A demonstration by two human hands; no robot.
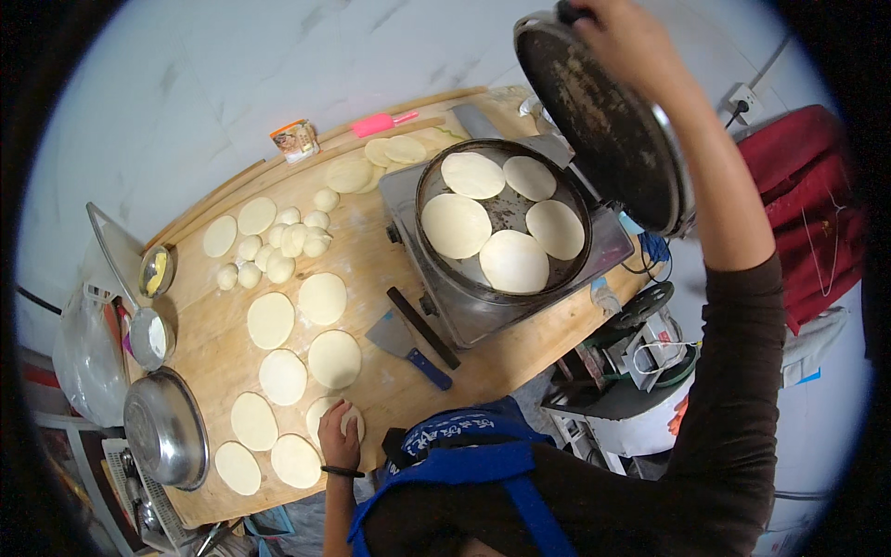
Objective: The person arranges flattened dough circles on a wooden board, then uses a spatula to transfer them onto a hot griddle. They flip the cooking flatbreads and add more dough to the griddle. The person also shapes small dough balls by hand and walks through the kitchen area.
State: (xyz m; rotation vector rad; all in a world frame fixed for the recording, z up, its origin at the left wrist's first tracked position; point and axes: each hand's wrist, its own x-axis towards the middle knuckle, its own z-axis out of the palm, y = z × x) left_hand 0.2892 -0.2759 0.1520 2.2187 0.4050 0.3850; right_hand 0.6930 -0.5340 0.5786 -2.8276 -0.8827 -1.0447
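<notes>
My right hand is shut on the knob of the round, blackened griddle lid, which stands tilted up on the griddle's right. Several flat dough rounds lie spaced apart in the round electric griddle. My left hand rests over a dough round at the table's near edge; whether its fingers grip it I cannot tell. Other flat rounds lie in loose rows beyond that hand. A cluster of dough balls sits farther back, with more rounds behind it.
A scraper with a blue handle and a dark flat bar lie before the griddle. Long rolling pins and a pink scoop line the back. A metal basin, ladle and small bowl are at left.
</notes>
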